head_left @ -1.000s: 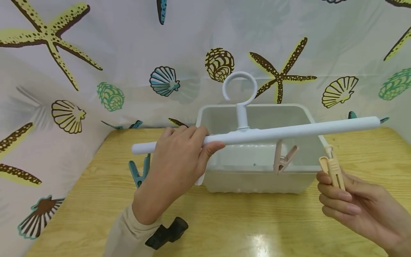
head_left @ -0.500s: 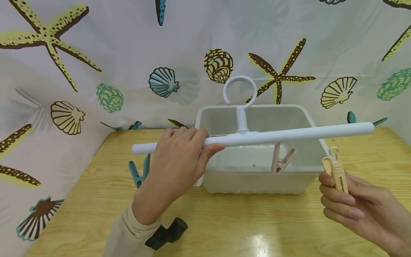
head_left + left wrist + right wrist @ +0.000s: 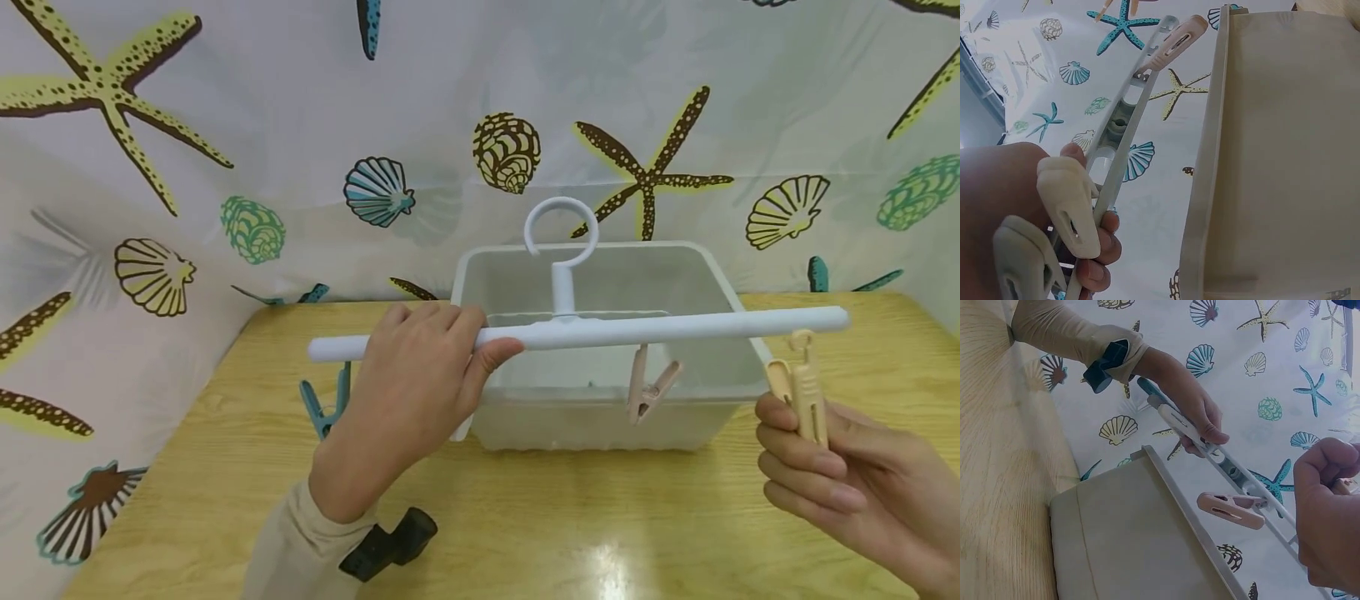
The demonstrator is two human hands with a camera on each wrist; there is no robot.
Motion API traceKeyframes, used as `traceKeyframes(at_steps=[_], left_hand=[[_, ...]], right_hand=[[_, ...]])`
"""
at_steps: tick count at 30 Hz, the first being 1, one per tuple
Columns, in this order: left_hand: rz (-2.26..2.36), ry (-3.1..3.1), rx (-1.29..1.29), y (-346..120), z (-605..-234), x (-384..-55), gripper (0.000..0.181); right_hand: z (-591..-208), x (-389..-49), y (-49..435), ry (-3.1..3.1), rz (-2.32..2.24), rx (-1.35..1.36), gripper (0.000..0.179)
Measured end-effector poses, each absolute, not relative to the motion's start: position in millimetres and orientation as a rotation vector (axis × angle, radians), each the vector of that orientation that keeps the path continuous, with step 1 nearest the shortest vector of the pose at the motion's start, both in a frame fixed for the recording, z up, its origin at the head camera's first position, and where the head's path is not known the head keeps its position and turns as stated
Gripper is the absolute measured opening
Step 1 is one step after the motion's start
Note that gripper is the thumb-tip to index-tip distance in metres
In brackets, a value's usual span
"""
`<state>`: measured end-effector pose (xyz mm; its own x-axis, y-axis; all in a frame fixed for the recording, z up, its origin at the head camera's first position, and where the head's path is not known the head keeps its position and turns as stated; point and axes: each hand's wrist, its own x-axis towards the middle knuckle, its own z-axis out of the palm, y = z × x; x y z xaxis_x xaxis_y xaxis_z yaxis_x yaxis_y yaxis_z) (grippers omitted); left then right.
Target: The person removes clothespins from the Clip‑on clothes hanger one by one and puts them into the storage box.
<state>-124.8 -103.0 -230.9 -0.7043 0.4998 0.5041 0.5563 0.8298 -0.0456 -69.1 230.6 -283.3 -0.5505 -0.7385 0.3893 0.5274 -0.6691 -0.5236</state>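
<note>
A white clothes hanger [image 3: 645, 328] with a round hook is held up over the bin, its bar nearly level. My left hand [image 3: 408, 404] grips the bar near its left end. Clipped pegs hang below: a teal clothespin [image 3: 322, 408] left of that hand, a pale pink clothespin [image 3: 647, 387] right of the middle, and a whitish clothespin [image 3: 1071, 209] beside the fingers in the left wrist view. In my right hand [image 3: 847, 475] a cream clothespin [image 3: 808, 400] is pinched upright, its ring just below the bar's right end. Whether ring and bar touch, I cannot tell.
A translucent white bin [image 3: 592, 425] stands on the wooden table [image 3: 525, 517] behind and under the hanger. A curtain [image 3: 300, 108] printed with shells and starfish closes off the back and left side. A black strap mount [image 3: 390, 543] sits on the left wrist.
The hanger's right end has come down, bringing the bar nearer level, and the hook has lowered. My right hand has shifted right with the cream clothespin, whose ring is now close under the bar.
</note>
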Motion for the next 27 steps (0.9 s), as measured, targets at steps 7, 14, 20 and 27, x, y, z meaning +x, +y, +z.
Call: traceKeyframes(at_steps=[7, 14, 20, 27], left_hand=[[-0.168, -2.567, -0.776, -104.1, -230.3, -125.1, 0.043], [-0.19, -2.569, -0.799, -105.4, -232.1, -127.1, 0.045], [-0.189, -2.605, -0.791, -105.9, -233.2, -127.4, 0.045], [-0.198, -2.613, -0.8, -106.3, -233.5, -126.2, 0.045]], right_hand=[[-281.6, -66.7, 233.1, 0.5, -2.22, -0.806, 0.048], [-278.6, -64.7, 233.8, 0.509, -2.234, -0.843, 0.05], [-278.7, -64.4, 233.5, 0.491, -2.245, -0.828, 0.05], [-279.3, -63.0, 233.7, 0.496, -2.251, -0.826, 0.051]])
